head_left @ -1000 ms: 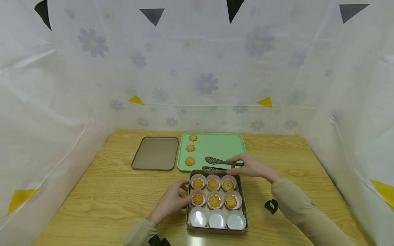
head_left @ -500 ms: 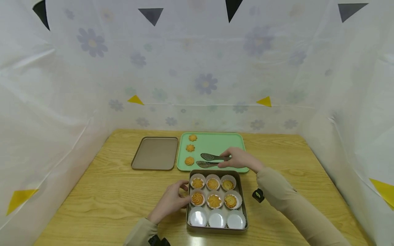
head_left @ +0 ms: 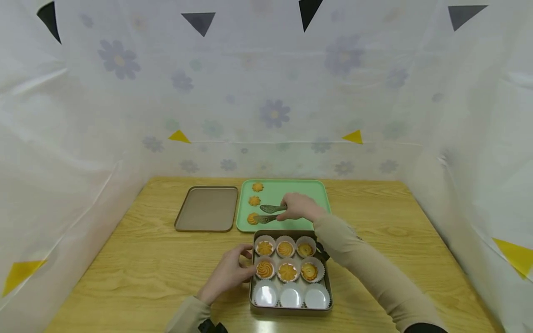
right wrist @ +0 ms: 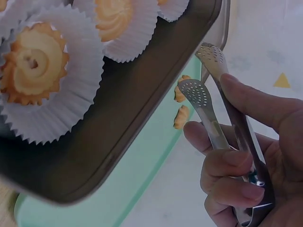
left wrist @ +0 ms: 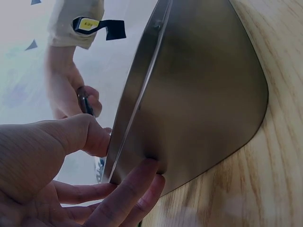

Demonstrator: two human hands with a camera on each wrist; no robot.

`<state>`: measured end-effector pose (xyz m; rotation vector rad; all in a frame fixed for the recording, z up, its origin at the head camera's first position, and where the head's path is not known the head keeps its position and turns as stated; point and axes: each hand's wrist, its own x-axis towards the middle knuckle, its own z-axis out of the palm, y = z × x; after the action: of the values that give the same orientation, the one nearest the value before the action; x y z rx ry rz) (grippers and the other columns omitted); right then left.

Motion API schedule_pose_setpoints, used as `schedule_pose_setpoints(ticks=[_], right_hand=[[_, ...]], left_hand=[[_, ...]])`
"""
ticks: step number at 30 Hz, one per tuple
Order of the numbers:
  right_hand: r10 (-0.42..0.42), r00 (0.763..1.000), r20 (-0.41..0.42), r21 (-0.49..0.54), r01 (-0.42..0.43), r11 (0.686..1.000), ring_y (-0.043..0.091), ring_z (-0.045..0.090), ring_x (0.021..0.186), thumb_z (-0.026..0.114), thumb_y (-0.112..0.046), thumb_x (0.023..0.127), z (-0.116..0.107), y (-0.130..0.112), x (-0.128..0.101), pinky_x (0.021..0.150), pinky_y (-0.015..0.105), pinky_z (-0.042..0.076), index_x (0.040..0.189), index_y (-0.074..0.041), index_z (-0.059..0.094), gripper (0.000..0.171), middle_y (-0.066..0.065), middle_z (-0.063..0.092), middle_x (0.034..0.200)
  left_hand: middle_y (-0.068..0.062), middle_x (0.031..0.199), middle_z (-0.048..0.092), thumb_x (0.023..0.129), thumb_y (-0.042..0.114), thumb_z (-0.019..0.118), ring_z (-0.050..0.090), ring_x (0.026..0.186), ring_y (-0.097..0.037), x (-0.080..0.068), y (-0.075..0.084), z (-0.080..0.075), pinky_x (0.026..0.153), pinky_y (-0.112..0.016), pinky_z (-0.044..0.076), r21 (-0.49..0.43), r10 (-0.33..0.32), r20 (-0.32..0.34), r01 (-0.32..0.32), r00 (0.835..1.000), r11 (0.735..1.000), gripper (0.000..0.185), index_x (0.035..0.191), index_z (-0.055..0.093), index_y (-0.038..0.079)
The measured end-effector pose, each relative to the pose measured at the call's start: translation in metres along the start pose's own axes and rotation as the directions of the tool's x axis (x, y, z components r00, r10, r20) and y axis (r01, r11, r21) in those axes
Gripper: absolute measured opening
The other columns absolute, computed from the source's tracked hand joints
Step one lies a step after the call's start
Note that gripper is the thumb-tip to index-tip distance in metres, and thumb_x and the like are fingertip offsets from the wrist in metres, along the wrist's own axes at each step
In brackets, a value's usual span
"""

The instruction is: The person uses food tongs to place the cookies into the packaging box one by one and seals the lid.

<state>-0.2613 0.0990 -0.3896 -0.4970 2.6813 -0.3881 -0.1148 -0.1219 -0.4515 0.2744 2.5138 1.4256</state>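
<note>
My right hand (head_left: 300, 206) grips metal tongs (head_left: 272, 209) over the green tray (head_left: 312, 187). Their perforated tips are spread apart, and the lower tip overlaps the nearest cookie (head_left: 252, 219) in the head view. Two more cookies stand in line behind it. In the right wrist view, thumb and fingers wrap the tongs' arms. My left hand (head_left: 229, 273) holds the left side of a deep brown baking pan (head_left: 291, 311), thumb at the rim and fingertips against the outer wall (left wrist: 203, 94). Inside, cookies sit in white paper cups in the two far rows; the near row's cups (head_left: 290, 295) hold nothing.
A flat brown tray (head_left: 210, 210) lies left of the green tray on the wooden table (head_left: 145, 273). The pan stands in front of the green tray, close to its near edge. White flowered sheeting (head_left: 233, 106) hangs around the table on three sides.
My right hand has carried the tongs left and a little away from me, from the tray's near right edge to the nearest cookie. My left hand stays on the pan.
</note>
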Motion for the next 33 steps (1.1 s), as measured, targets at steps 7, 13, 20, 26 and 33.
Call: schedule_pose_setpoints(ticks=[7, 13, 20, 26, 33], right_hand=[[0.057, 0.998, -0.015, -0.045, -0.057, 0.997, 0.032, 0.065, 0.119, 0.074, -0.038, 0.090, 0.008, -0.013, 0.009, 0.095, 0.053, 0.056, 0.134, -0.009, 0.063, 0.053, 0.011, 0.064, 0.138], [0.055, 0.998, -0.023, -0.050, -0.056, 0.997, 0.031, 0.063, 0.121, 0.073, -0.037, 0.091, 0.011, -0.021, 0.011, 0.097, 0.051, 0.056, 0.135, -0.009, 0.062, 0.053, 0.010, 0.063, 0.139], [0.048, 0.998, -0.029, -0.042, -0.049, 0.998, 0.032, 0.063, 0.121, 0.073, -0.037, 0.091, 0.013, -0.025, 0.011, 0.098, 0.051, 0.056, 0.136, -0.009, 0.062, 0.054, 0.011, 0.063, 0.139], [0.044, 0.999, -0.028, -0.048, -0.046, 0.998, 0.033, 0.063, 0.121, 0.073, -0.037, 0.091, 0.015, -0.025, 0.015, 0.097, 0.050, 0.056, 0.135, -0.009, 0.062, 0.054, 0.011, 0.064, 0.138], [0.044, 0.999, -0.031, -0.051, -0.045, 0.998, 0.032, 0.063, 0.121, 0.073, -0.038, 0.091, 0.017, -0.027, 0.017, 0.096, 0.049, 0.057, 0.135, -0.010, 0.063, 0.053, 0.010, 0.064, 0.138]], left_hand=[[-0.021, 0.111, 0.064, 0.080, 0.006, 0.072, 0.067, 0.082, -0.020, 0.000, 0.001, 0.000, 0.064, -0.027, 0.059, -0.005, -0.016, 0.003, 0.016, 1.000, 1.000, 0.062, 0.137, 0.051, -0.009], [-0.021, 0.112, 0.064, 0.080, 0.005, 0.072, 0.068, 0.083, -0.021, 0.000, 0.002, -0.001, 0.064, -0.028, 0.060, -0.017, -0.021, 0.009, 0.021, 1.000, 1.000, 0.063, 0.137, 0.049, -0.010], [-0.021, 0.110, 0.065, 0.080, 0.006, 0.072, 0.069, 0.084, -0.022, 0.000, 0.002, -0.001, 0.065, -0.028, 0.060, 0.018, -0.001, 0.000, 0.001, 1.000, 1.000, 0.063, 0.136, 0.050, -0.011], [-0.021, 0.110, 0.065, 0.080, 0.006, 0.072, 0.070, 0.083, -0.022, 0.000, 0.000, 0.000, 0.064, -0.028, 0.060, 0.014, -0.001, 0.003, 0.001, 1.000, 1.000, 0.062, 0.136, 0.051, -0.011], [-0.021, 0.109, 0.065, 0.082, 0.007, 0.072, 0.069, 0.083, -0.022, 0.000, 0.001, 0.000, 0.064, -0.027, 0.059, 0.025, 0.002, 0.006, -0.002, 1.000, 1.000, 0.061, 0.136, 0.051, -0.011]])
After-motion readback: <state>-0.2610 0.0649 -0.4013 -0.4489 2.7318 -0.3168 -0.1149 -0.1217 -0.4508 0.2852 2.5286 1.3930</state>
